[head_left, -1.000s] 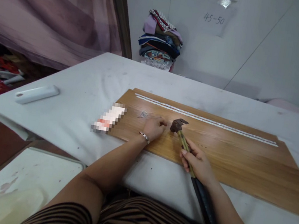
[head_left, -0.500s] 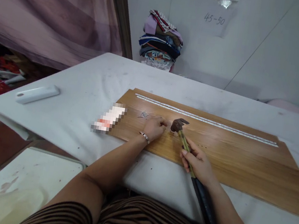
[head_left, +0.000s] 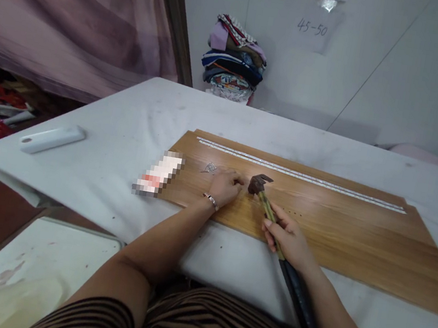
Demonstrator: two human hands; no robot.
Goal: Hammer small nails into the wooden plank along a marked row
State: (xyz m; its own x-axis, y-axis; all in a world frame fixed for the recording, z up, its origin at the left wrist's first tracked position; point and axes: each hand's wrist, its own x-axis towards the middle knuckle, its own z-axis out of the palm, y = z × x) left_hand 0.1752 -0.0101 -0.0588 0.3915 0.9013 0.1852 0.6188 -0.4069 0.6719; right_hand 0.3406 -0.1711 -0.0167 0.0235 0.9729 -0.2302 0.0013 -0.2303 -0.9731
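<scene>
My right hand [head_left: 286, 234] is closed around the handle of a claw hammer [head_left: 270, 211], which has a rusty brown head and a long, partly black handle. The hammer head is low over a wooden board [head_left: 341, 233], and it hides the spot beneath it. Just left of the head, my left hand [head_left: 227, 186] rests on the board with its fingers curled in. Whatever may be between those fingertips is hidden. Several loose nails [head_left: 210, 168] lie on the board beyond my left hand. A short row of small dark marks [head_left: 294, 213] shows to the right of the hammer.
Two pale measuring strips [head_left: 300, 175] run along the board's far side. At its left end lies a blurred-out phone-like object [head_left: 159, 174]. A white handle-shaped object [head_left: 52, 139] is on the white-covered table [head_left: 127, 111]. Folded clothes [head_left: 234, 58] are stacked by the wall.
The hammer head has come down slightly, covering a small thing that showed beneath it before. My left hand has stayed in place on the board.
</scene>
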